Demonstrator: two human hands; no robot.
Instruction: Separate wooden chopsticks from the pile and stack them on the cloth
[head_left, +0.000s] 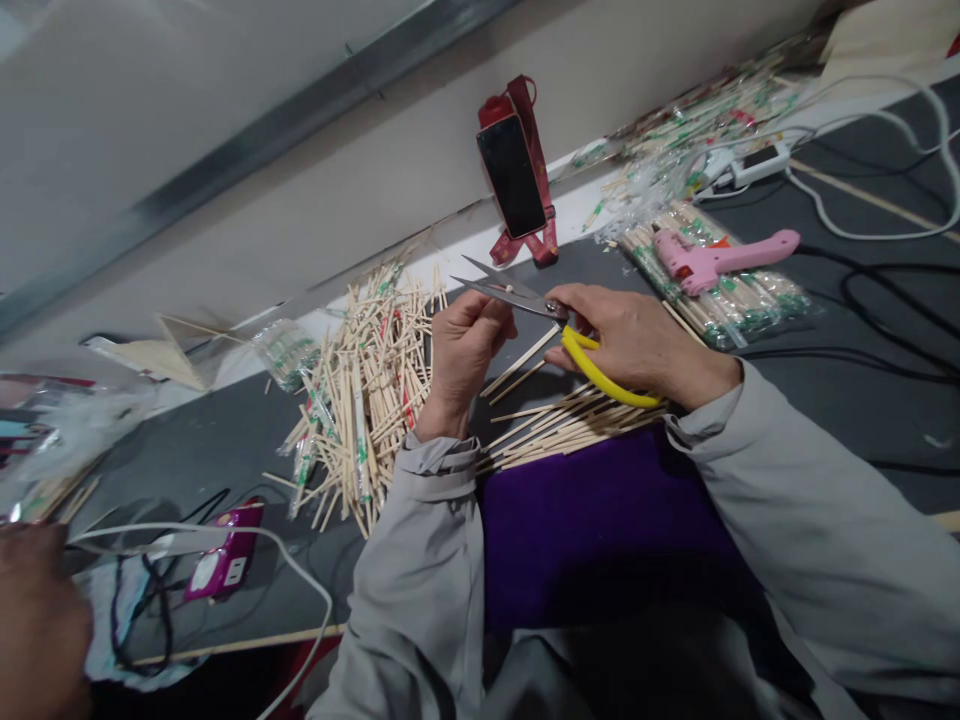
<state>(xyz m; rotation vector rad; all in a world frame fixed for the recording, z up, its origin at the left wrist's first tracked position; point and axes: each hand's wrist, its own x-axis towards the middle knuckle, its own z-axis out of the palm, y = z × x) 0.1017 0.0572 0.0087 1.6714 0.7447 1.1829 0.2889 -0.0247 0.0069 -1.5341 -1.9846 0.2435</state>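
Observation:
My right hand (634, 340) grips yellow-handled scissors (525, 296), whose metal blades are spread and point left. My left hand (463, 350) is closed in a pinch on a thin wooden stick (521, 362), its upper end raised to the blades. A loose row of cut sticks (570, 425) lies under my hands, along the far edge of a purple cloth (600, 530). Left of my left hand sits a big heap of wooden sticks (367, 390).
A phone (511, 175) in a red holder leans on the wall. A pink glue gun (712, 260) rests on wrapped stick bundles (742, 300) at the right, near cables (885, 300) and a white power strip (757, 160). A purple device (223, 560) with cable lies left; another person's hand (34, 640) shows bottom left.

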